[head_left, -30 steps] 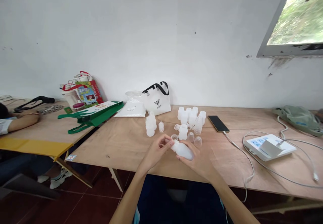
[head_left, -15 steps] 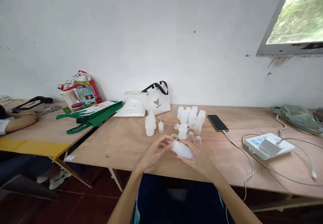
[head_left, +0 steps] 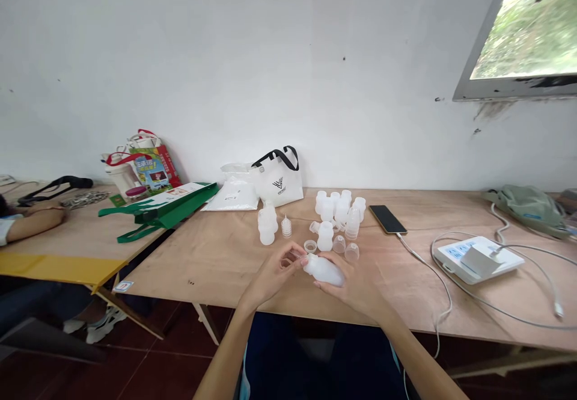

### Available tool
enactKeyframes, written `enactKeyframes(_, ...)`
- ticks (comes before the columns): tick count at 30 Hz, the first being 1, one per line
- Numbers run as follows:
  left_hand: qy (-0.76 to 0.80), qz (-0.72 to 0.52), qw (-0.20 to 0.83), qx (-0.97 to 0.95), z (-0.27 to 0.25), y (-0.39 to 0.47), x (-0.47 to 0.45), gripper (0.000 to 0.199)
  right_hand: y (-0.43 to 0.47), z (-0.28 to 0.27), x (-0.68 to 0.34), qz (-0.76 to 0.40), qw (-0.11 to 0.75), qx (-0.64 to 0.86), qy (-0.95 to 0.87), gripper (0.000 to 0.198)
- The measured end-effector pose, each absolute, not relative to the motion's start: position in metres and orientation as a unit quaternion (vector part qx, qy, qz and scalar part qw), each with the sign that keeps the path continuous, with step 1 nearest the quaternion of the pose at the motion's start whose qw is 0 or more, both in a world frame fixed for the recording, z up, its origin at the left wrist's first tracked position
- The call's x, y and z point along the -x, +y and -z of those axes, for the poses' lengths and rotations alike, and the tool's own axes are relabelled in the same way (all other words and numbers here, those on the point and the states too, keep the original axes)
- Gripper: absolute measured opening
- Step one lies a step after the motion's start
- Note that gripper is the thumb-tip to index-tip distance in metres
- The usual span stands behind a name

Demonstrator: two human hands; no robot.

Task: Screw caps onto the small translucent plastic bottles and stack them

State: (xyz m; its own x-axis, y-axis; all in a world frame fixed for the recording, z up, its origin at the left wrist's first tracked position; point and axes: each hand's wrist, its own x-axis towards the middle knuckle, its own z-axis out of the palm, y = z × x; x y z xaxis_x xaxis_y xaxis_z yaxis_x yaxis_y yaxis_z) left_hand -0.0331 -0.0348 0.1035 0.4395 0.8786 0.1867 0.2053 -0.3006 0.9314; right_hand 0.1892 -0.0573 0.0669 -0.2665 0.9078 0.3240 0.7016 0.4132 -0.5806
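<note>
Over the front of the table, my right hand [head_left: 354,280] wraps round a translucent white squeeze bottle [head_left: 328,272], tilted on its side with its neck to the left. My left hand [head_left: 280,267] pinches a small clear nozzle cap [head_left: 297,256] at the bottle's neck; the fingers hide most of this piece. Just beyond my hands lie a clear ring-like cap [head_left: 310,246] and two clear caps [head_left: 351,252]. A clear pointed nozzle [head_left: 286,227] stands beside some white bottles [head_left: 267,231]. More open white bottles [head_left: 325,237] stand grouped on the right.
A phone [head_left: 387,219] on a cable and a white power box [head_left: 478,260] lie to the right, near a green pouch [head_left: 527,210]. At the back stand a white tote bag [head_left: 282,186] and a plastic package [head_left: 234,194]. A green bag [head_left: 175,207] bridges toward the left table, where another person's arm [head_left: 40,219] rests.
The view has shifted slightly. Both hands keep nearly the same hold at the bottle and its neck, and the things on the table stay in place.
</note>
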Motion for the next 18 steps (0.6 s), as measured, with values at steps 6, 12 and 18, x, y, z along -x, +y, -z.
enactKeyframes(6, 0.387, -0.365, 0.436, -0.726, -0.099, -0.033, 0.034, 0.027, -0.057, -0.068, -0.190, -0.202, 0.307, 0.526, -0.767, 0.044)
enactKeyframes(12, 0.401, -0.399, 0.418, -0.711, -0.096, -0.032, 0.029, 0.025, -0.056, -0.065, -0.191, -0.270, 0.282, 0.508, -0.768, 0.047)
enactKeyframes(18, 0.401, -0.397, 0.427, -0.706, -0.091, -0.032, 0.019, 0.026, -0.048, -0.056, -0.189, -0.294, 0.296, 0.477, -0.773, 0.042)
